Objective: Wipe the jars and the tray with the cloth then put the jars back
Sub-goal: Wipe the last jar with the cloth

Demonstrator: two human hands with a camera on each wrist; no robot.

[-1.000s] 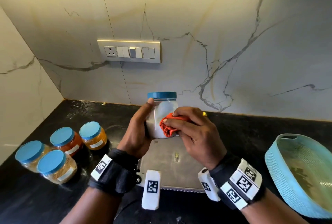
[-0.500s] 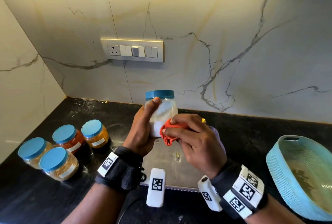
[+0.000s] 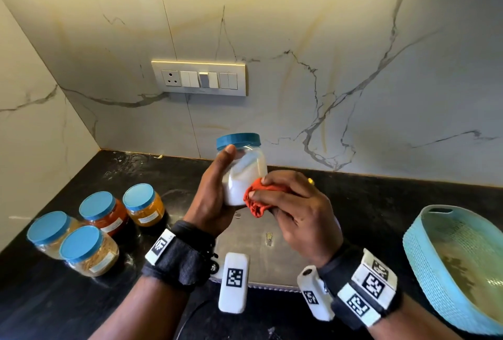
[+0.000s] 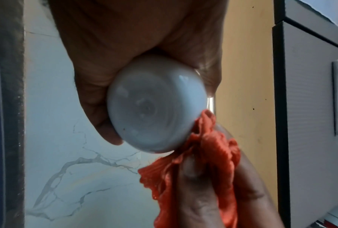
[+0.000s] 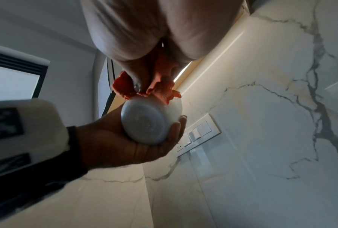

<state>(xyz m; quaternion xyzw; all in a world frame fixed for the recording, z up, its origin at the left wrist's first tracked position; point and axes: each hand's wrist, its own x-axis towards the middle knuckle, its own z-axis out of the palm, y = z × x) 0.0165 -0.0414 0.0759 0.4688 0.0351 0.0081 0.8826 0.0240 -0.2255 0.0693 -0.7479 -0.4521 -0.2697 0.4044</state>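
Note:
My left hand [image 3: 215, 198] grips a clear jar of white powder [image 3: 245, 173] with a blue lid, held upright in the air above the counter. My right hand [image 3: 294, 211] pinches a bunched orange cloth [image 3: 255, 200] and presses it against the jar's lower right side. From below, the jar's round base [image 4: 154, 104] shows with the cloth [image 4: 209, 154] touching its edge; the same base [image 5: 144, 123] and cloth [image 5: 129, 89] appear in the right wrist view. The light blue tray [image 3: 424, 263] sits at the right on the black counter. Several blue-lidded jars [image 3: 106, 211] stand at the left.
A flat metal plate [image 3: 258, 255] lies on the counter under my hands. A switch panel [image 3: 198, 78] is on the marble wall behind. The side wall closes off the left corner beyond the jars.
The jar has risen a little, and the cloth has slid down from its middle to its lower right side. Nothing else on the counter has moved.

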